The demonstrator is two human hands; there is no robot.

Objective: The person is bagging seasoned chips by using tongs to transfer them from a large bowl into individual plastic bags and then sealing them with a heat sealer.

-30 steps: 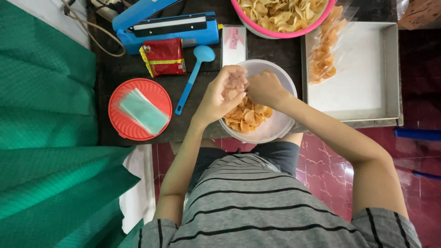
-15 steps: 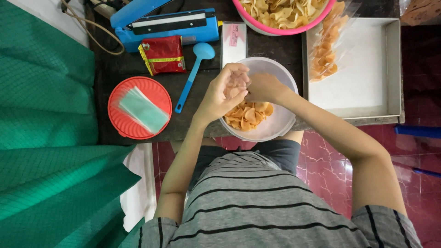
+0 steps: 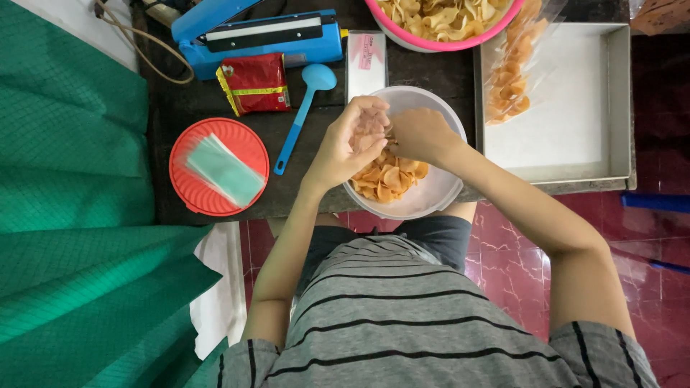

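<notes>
Both hands meet over the white bowl of orange chips at the tabletop's near edge. The left hand cups a small clear bag, grip curled around it; the right hand pinches closed at the bag's mouth, though what it pinches is hidden. A blue spoon lies just left of the bowl

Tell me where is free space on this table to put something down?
Most free: the white tray, bare right of the chip bag. A small dark patch lies between the red plate and the blue scoop. Around the white bowl and both hands it is crowded.
</notes>
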